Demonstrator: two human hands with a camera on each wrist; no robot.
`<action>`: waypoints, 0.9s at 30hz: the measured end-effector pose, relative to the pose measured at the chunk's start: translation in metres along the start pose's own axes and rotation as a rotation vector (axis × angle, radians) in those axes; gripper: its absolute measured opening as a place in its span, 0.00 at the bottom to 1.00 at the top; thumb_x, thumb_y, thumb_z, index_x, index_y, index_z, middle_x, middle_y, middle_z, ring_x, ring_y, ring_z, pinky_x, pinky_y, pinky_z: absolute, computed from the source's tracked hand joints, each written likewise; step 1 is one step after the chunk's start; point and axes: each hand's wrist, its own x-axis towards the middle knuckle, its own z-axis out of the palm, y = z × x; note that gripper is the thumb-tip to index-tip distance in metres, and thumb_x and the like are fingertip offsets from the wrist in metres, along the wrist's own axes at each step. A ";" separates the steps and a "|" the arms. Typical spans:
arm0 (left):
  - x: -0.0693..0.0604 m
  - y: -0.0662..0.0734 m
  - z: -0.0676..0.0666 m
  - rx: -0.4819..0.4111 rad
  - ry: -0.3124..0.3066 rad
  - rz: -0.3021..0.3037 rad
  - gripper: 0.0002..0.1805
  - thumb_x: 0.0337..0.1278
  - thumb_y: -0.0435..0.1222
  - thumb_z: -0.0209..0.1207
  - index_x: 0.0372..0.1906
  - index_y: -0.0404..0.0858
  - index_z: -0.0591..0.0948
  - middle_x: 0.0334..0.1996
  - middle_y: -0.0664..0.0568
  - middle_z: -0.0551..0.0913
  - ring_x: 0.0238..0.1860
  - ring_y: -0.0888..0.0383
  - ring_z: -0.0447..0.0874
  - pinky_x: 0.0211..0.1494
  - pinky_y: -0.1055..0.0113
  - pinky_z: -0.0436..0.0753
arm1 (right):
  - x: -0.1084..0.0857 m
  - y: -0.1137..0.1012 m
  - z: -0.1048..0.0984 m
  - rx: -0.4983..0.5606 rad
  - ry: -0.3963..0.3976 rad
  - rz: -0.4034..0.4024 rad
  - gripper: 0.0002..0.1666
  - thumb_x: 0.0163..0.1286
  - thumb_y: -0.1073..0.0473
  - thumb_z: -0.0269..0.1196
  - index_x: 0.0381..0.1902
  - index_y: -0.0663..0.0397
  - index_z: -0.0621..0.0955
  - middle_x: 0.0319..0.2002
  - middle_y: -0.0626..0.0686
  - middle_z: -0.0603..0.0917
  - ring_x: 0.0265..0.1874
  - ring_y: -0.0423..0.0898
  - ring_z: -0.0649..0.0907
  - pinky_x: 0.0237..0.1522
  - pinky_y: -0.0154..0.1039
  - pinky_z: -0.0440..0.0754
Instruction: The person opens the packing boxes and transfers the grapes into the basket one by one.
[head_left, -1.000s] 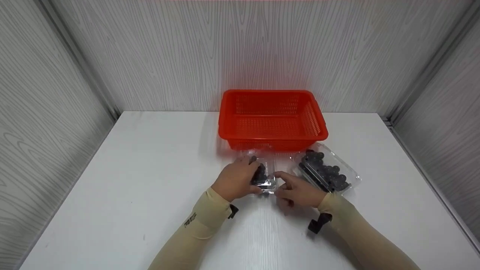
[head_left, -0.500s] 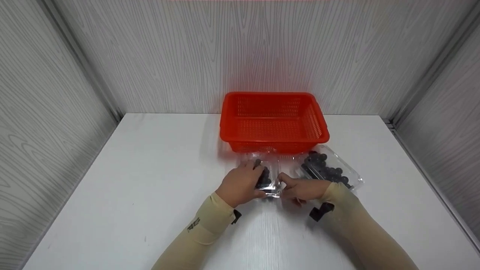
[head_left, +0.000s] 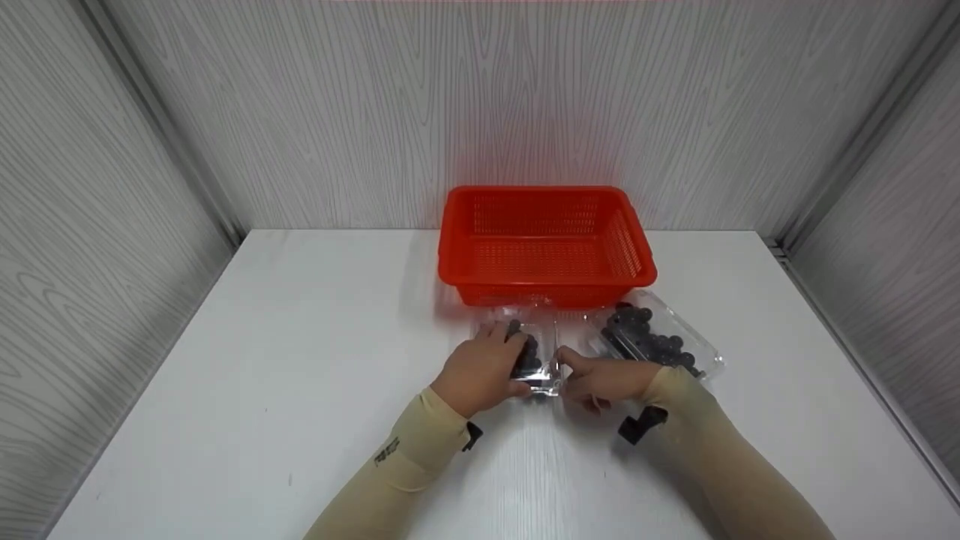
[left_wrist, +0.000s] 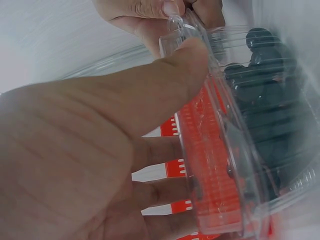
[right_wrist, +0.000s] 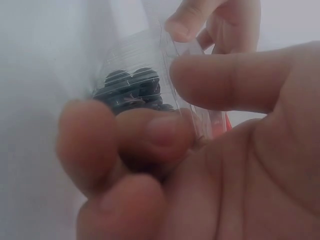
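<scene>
A clear plastic clamshell box with dark round grapes in it stands on the table, in front of the basket. My left hand grips its left side, the thumb near the front edge and the other fingers along the far part. At the box's front right corner, my right hand pinches the edge between thumb and curled fingers. The left wrist view shows the right hand's thumb on that corner of the box. Grapes show through the plastic in the right wrist view, partly behind the right fingers.
A red slotted plastic basket stands behind the box, near the back wall. To the right, another clear box of dark grapes lies at an angle, partly behind the right hand. Grey wood-grain panels enclose the white table.
The right hand has closed in from an extended index finger to a pinch on the box's corner. The left hand keeps its hold. Over the last half second little has moved.
</scene>
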 end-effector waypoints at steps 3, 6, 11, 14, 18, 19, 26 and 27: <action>0.000 0.000 0.000 0.004 0.005 0.000 0.41 0.55 0.53 0.74 0.70 0.38 0.75 0.64 0.40 0.78 0.62 0.46 0.79 0.60 0.53 0.84 | 0.000 -0.001 0.000 -0.003 0.007 0.001 0.19 0.72 0.61 0.56 0.57 0.47 0.64 0.22 0.54 0.74 0.23 0.51 0.75 0.27 0.40 0.71; 0.000 0.000 0.000 0.011 0.009 -0.001 0.41 0.55 0.53 0.74 0.70 0.38 0.75 0.64 0.40 0.78 0.61 0.46 0.78 0.60 0.53 0.84 | 0.000 -0.003 0.000 -0.005 0.012 0.008 0.20 0.72 0.61 0.56 0.58 0.45 0.64 0.22 0.53 0.74 0.23 0.51 0.75 0.27 0.40 0.71; -0.001 0.000 -0.002 -0.003 -0.006 -0.013 0.41 0.55 0.52 0.74 0.70 0.38 0.75 0.64 0.40 0.78 0.61 0.46 0.78 0.60 0.53 0.84 | -0.001 -0.004 0.001 -0.005 0.017 0.008 0.21 0.72 0.62 0.56 0.58 0.45 0.65 0.21 0.53 0.75 0.22 0.51 0.74 0.26 0.39 0.71; -0.001 0.002 -0.003 -0.009 -0.005 -0.002 0.42 0.55 0.52 0.75 0.70 0.38 0.75 0.64 0.39 0.77 0.61 0.45 0.78 0.59 0.52 0.84 | -0.002 -0.005 0.001 -0.004 0.029 0.001 0.20 0.71 0.62 0.56 0.58 0.47 0.66 0.21 0.53 0.75 0.21 0.49 0.75 0.25 0.39 0.70; 0.000 0.003 -0.004 -0.006 0.001 0.012 0.43 0.54 0.52 0.75 0.71 0.37 0.74 0.65 0.38 0.77 0.61 0.44 0.78 0.58 0.52 0.85 | -0.004 -0.005 0.001 0.000 0.038 -0.005 0.21 0.71 0.61 0.57 0.59 0.47 0.66 0.22 0.53 0.75 0.21 0.48 0.75 0.25 0.39 0.71; 0.000 0.003 -0.004 -0.005 0.001 0.013 0.43 0.54 0.52 0.75 0.71 0.37 0.74 0.66 0.37 0.76 0.61 0.43 0.78 0.58 0.52 0.85 | -0.004 -0.005 0.001 0.002 0.037 -0.005 0.21 0.72 0.61 0.58 0.59 0.47 0.66 0.22 0.53 0.74 0.21 0.48 0.75 0.26 0.39 0.70; -0.001 0.002 -0.001 -0.011 -0.009 -0.005 0.42 0.55 0.52 0.75 0.71 0.38 0.74 0.63 0.38 0.77 0.59 0.45 0.79 0.57 0.53 0.85 | -0.002 -0.004 0.002 -0.006 0.030 -0.004 0.20 0.71 0.62 0.57 0.58 0.46 0.67 0.22 0.53 0.75 0.21 0.48 0.75 0.25 0.39 0.70; -0.001 0.002 -0.001 -0.013 -0.008 -0.006 0.42 0.55 0.52 0.75 0.71 0.38 0.74 0.64 0.38 0.77 0.60 0.45 0.79 0.57 0.52 0.85 | -0.002 -0.005 0.002 -0.009 0.031 -0.006 0.20 0.72 0.61 0.57 0.58 0.46 0.67 0.21 0.53 0.75 0.20 0.48 0.75 0.24 0.39 0.70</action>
